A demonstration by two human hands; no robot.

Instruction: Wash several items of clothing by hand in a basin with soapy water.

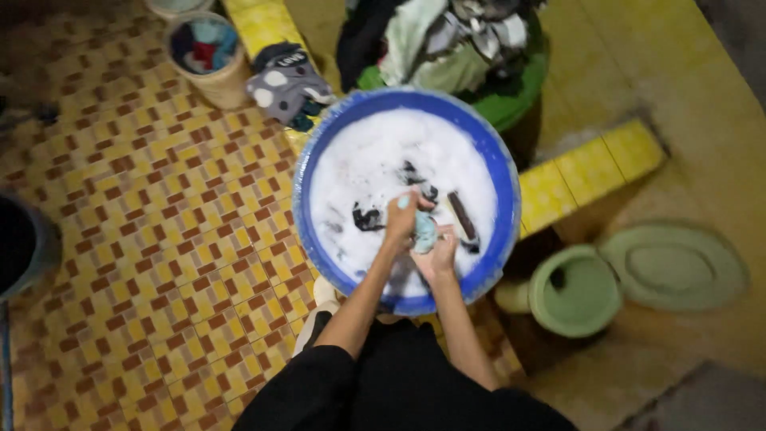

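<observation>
Dim warm light, soft blur, dark corners

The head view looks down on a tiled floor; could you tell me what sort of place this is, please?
Probably a home washing area or bathroom: a blue basin full of suds, a green squat toilet beside it, and a green tub heaped with clothes.

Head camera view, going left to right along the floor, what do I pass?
Dark round bucket → patterned yellow and brown tiled floor → blue round plastic basin of white suds → pale green round container → pale green oval lid.
</observation>
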